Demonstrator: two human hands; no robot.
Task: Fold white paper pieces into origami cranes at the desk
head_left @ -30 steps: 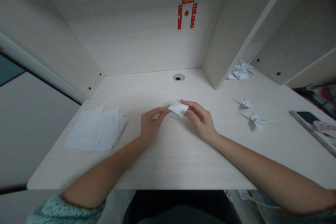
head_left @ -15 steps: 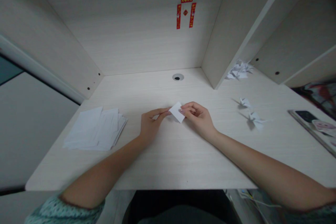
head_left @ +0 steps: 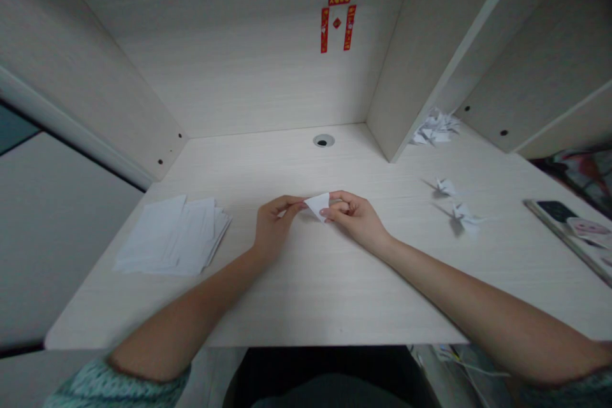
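A small white folded paper is held between my two hands above the middle of the desk, and it looks like a triangle. My left hand pinches its left corner between thumb and fingertips. On the other side, my right hand grips the right edge, with the thumb on the near face and the index finger at the top corner. The other right fingers are curled behind the thumb.
A stack of white sheets lies on the desk at left. Two folded paper figures stand at right, before a paper heap beyond the divider. A phone lies far right.
The paper went from a diamond shape to a triangle. The right hand's thumb slid a little down and left, and its index finger straightened along the top.
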